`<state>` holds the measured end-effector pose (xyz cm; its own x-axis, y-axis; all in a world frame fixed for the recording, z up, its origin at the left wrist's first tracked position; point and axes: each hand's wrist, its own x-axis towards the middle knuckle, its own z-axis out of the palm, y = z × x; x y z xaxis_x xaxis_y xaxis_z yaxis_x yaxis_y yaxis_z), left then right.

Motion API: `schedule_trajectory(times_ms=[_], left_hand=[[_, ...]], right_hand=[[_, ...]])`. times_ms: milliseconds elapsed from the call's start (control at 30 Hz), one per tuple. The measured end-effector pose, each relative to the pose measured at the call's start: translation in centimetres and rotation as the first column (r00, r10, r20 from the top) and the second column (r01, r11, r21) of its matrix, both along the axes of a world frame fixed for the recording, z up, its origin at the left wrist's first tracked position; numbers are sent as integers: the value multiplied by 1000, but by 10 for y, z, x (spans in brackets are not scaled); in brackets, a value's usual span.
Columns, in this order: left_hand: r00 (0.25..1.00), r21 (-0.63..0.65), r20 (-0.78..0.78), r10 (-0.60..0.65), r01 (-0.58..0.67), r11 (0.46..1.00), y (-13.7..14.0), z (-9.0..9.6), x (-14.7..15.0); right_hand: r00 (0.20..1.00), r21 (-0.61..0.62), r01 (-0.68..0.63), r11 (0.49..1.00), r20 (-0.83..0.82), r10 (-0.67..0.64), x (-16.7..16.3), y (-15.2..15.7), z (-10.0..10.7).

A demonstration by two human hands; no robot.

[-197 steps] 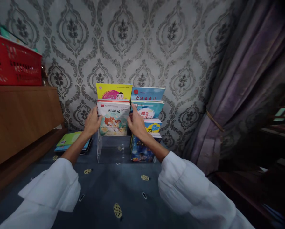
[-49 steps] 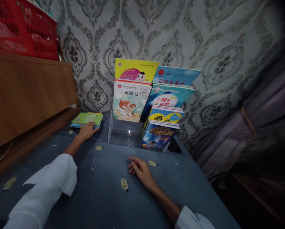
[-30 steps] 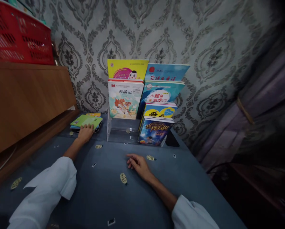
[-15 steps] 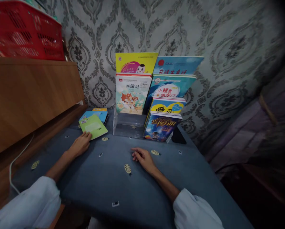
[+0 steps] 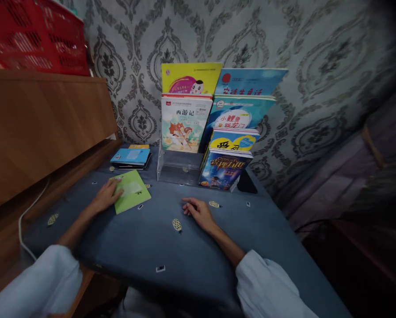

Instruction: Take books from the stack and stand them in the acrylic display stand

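My left hand grips the left edge of a thin light-green book, with the thumb lying on its cover. That book lies tilted on the blue tablecloth, just in front of a small stack of books topped by a blue book. Over the middle of the table rests my right hand, empty, its index finger stretched out and the others loosely bent. Beyond it stands a clear acrylic book rack. A white-covered book leans in its left part, and a dark blue book fronts the right part.
Behind the rack is a patterned wall. A wooden cabinet borders the table's left side, with a red plastic basket on top. A white cable hangs beside it. Some dark flat object lies right of the rack.
My left hand has drawn the green book off the small stack, toward me, onto the tablecloth. The blue book beneath is now uncovered. My right hand keeps nearly the same pose.
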<state>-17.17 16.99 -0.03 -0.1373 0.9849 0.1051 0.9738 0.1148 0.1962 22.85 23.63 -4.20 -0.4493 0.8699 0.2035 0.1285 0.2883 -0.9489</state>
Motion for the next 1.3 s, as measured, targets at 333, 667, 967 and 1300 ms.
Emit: schedule_trajectory(times_ms=[333, 667, 967, 1300], left_hand=[[977, -82, -157, 144, -158, 984, 28, -29, 8], [989, -9, -145, -31, 30, 1000, 5, -43, 1], [981, 47, -108, -164, 170, 984, -29, -44, 36], [910, 46, -77, -407, 411, 911, -21, -45, 117]], right_hand=[[1000, 10, 16, 1000, 13, -16, -1, -2, 3], [998, 67, 29, 997, 55, -33, -3, -5, 6], [989, 181, 45, 982, 132, -69, -2, -11, 11], [979, 533, -25, 846, 184, -87, -1, -22, 21]])
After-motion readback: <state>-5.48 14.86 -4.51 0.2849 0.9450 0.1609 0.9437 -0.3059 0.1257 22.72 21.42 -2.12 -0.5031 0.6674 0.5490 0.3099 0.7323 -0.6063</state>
